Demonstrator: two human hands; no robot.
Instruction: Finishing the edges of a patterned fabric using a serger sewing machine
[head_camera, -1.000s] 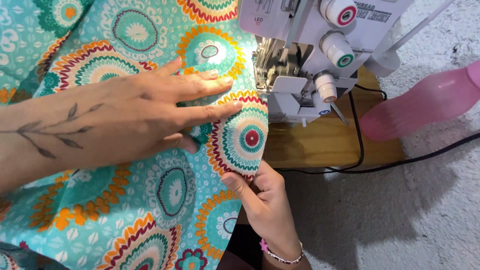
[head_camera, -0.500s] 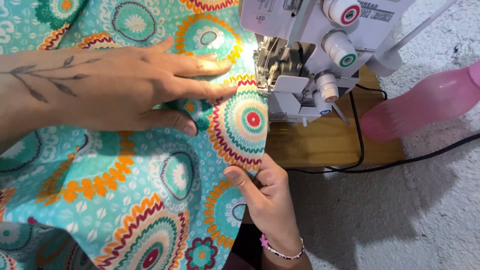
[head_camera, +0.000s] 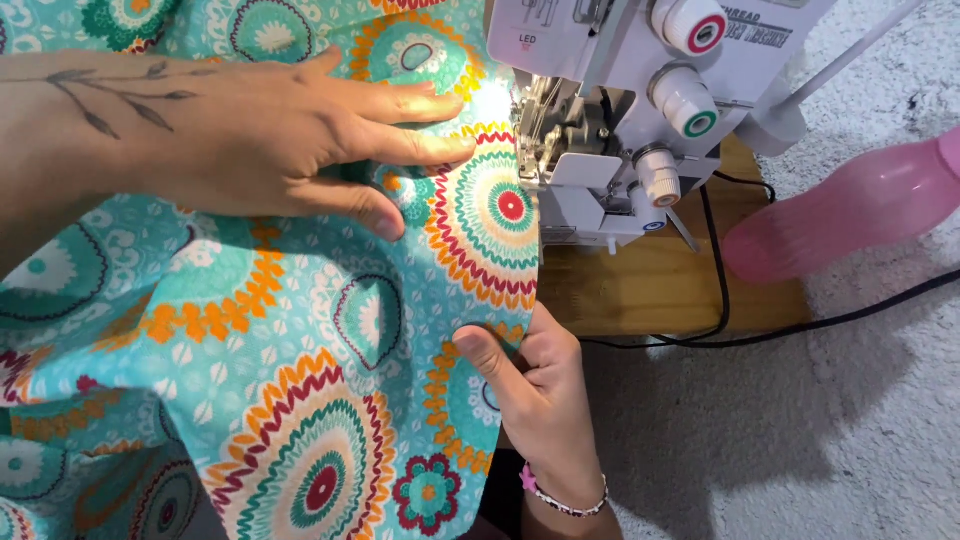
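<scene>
A big piece of soft cloth (head_camera: 250, 380) fills most of the view. It is teal with round flower rings in orange, red and white. Its long edge runs from the bottom of the view up to the sewing machine (head_camera: 640, 110), and the top of that edge sits right under the needle part. The white machine is hard and boxy, with round knobs. It stands on a small wooden board (head_camera: 670, 290). A black cord (head_camera: 800, 325) runs past the board over a fuzzy grey rug (head_camera: 800, 450). A smooth pink bottle (head_camera: 840, 215) lies on its side, pointing away to the right.

The left hand (head_camera: 270, 140) lies flat on the cloth, fingers straight and a bit spread, pressing down. The right hand (head_camera: 535, 385) pinches the cloth edge between thumb and fingers.
</scene>
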